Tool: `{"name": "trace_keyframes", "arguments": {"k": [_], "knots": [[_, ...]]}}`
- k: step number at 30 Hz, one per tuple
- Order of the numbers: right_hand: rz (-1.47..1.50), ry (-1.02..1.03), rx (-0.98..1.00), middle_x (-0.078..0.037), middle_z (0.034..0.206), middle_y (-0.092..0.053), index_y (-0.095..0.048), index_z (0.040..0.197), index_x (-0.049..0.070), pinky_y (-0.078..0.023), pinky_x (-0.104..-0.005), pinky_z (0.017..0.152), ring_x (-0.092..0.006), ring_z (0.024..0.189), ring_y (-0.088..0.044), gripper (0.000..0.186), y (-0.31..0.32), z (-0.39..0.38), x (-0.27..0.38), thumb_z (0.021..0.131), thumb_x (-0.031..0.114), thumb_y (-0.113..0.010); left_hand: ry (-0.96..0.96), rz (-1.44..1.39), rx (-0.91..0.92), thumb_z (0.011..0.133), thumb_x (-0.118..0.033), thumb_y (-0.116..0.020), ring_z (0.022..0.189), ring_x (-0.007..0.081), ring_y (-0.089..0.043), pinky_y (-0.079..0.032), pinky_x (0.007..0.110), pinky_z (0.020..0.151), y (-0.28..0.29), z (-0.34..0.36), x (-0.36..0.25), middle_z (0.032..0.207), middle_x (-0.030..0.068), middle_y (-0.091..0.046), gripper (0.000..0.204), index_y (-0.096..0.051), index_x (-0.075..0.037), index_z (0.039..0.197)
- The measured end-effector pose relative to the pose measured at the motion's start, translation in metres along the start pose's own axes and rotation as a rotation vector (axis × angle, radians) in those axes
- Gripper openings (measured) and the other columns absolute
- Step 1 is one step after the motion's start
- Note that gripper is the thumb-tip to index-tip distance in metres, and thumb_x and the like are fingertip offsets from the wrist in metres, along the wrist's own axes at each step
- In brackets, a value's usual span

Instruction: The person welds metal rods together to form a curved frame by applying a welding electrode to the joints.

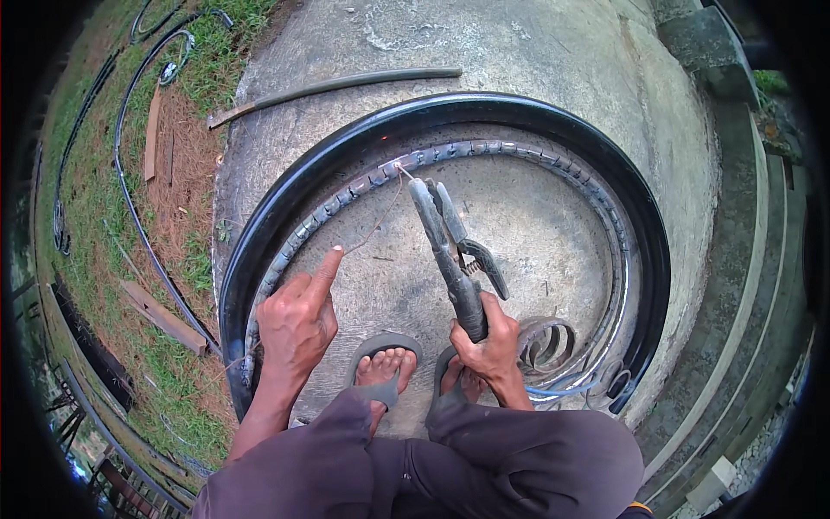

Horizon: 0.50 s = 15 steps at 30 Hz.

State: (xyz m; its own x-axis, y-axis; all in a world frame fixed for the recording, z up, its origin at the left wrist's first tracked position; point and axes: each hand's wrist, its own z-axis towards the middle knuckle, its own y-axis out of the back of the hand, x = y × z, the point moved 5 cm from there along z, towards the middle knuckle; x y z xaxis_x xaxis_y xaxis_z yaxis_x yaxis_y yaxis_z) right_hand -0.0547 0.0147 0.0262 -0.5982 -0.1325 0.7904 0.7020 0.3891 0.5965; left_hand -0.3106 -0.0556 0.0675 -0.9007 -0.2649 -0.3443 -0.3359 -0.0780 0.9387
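Note:
My right hand (488, 346) is wrapped round the handle of a worn welding electrode holder (445, 251). From its jaws a short electrode stub (406, 173) reaches a small glowing spot on a curved, notched metal strip (553, 160). My left hand (298, 316) is closed with the index finger stretched forward, gripping a thin wire (376, 227). The wire runs from that fingertip up to the same glowing spot. Around the strip's outer side curves a wide black arc-shaped piece (653, 251), lying on the concrete (519, 242).
Coiled metal strip (553, 342) and blue tubing (566, 391) lie right of my sandalled feet (385, 372). Beyond the arc rests a curved bar (363, 82). Wood pieces (164, 318) and a long dark curved strip (121, 164) lie on the grass at left; concrete steps (735, 294) border the right.

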Motion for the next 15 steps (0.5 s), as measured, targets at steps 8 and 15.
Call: {"name": "trace_keyframes", "arguments": {"k": [8, 15], "knots": [[0.004, -0.003, 0.014, -0.016, 0.068, -0.063, -0.058, 0.113, -0.006, -0.051, -0.0358, 0.054, -0.0251, 0.057, -0.067, 0.047, -0.0021, 0.0015, 0.0014, 0.074, 0.012, -0.076, 0.019, -0.006, 0.007, 0.077, 0.002, -0.065, 0.057, 0.0259, -0.058, -0.047, 0.04, 0.054, 0.002, -0.0005, -0.0014, 0.067, 0.0073, -0.054, 0.064, -0.062, -0.022, 0.136], [0.007, 0.019, 0.007, -0.015, 0.068, -0.063, -0.058, 0.111, -0.004, -0.051, -0.0354, 0.054, -0.0246, 0.057, -0.067, 0.045, -0.002, 0.0007, 0.0013, 0.074, 0.012, -0.076, 0.022, -0.01, 0.007, 0.078, 0.003, -0.064, 0.059, 0.0268, -0.058, -0.046, 0.039, 0.056, 0.0035, -0.001, -0.0023, 0.069, 0.0089, -0.054, 0.06, -0.064, -0.02, 0.134]]}}
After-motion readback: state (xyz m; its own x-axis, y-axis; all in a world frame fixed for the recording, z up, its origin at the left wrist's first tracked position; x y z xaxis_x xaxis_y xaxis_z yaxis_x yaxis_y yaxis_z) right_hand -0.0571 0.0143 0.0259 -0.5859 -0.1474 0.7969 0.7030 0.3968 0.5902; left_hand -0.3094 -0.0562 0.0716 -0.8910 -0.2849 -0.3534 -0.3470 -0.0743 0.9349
